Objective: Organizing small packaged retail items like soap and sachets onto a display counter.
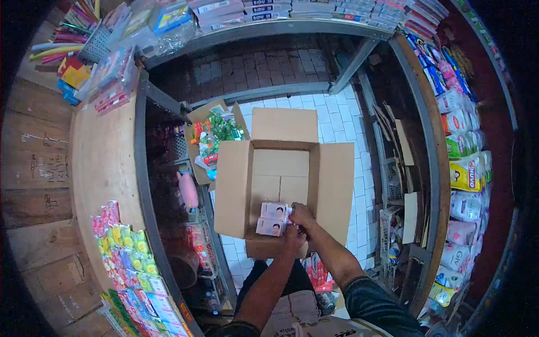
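An open cardboard box stands before me with its flaps spread. At its near end lie small pink printed packs side by side, each showing a face picture. My left hand is at the near right corner of these packs, with its fingers bent. Just beyond it, my right hand is at their right edge, fingers curled around something small and pinkish. The hands are close together over the box's near right part. What the left fingers hold is hidden, and the exact grip of the right is too small to tell.
A smaller carton of green and red packets stands left of the box. Wooden counter with colourful sachets runs along the left. Stacked notebooks line the far shelf. Bagged packs line the right shelf, above flattened cardboard.
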Tool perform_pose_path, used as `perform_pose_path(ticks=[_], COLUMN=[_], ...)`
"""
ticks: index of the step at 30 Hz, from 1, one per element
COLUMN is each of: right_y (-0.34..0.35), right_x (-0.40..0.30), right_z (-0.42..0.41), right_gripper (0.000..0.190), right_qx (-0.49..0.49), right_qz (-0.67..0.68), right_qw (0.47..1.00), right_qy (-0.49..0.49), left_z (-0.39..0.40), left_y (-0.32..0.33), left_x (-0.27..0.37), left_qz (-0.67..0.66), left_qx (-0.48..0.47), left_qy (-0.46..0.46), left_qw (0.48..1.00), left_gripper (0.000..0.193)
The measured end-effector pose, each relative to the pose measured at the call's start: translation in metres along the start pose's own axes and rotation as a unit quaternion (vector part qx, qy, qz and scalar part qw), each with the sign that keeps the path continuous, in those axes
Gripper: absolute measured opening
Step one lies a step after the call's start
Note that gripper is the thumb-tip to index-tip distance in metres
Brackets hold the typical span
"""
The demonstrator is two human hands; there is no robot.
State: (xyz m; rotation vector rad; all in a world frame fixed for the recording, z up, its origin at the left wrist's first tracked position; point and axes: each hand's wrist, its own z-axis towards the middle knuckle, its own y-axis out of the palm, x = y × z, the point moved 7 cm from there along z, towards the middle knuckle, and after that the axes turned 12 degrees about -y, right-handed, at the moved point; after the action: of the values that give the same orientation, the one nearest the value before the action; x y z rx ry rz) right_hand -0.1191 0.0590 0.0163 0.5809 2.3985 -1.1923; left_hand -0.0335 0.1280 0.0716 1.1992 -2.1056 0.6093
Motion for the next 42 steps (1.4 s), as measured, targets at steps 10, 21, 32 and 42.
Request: perform_pose_path(ticks=[10, 21, 32, 42], right_y=[0.003, -0.089, -0.119, -0.068], right_x=[-0.044, -0.052, -0.300, -0.498], right_z=[0.014, -0.037, -0.071, -0.040], right_gripper=[0.045, 0.031, 0.020, 0.027], right_qx=[-0.136, 0.021, -0.165, -0.221], right_qz=[-0.038, 0.020, 0.235, 0.299], right_qw=[0.990, 0.996, 0.928, 0.890], right_qy=[-0.004, -0.090, -0.238, -0.265], left_z=[0.101, -0.030, -0.186, -0.301], left_y=[0.039, -0.019, -0.206, -0.386], left_x=[-0.138, 0.021, 0.057, 0.071], left_qz=[-0.638, -0.513, -0.418, -0.296], left_qx=[-0.004, -0.093, 0.156, 0.453], left_qy=[-0.171, -0.364, -0.116, -0.027], left_qw=[0.751, 0.772, 0.887, 0.840], left_gripper=[0.019, 0.023, 0.022, 0.062])
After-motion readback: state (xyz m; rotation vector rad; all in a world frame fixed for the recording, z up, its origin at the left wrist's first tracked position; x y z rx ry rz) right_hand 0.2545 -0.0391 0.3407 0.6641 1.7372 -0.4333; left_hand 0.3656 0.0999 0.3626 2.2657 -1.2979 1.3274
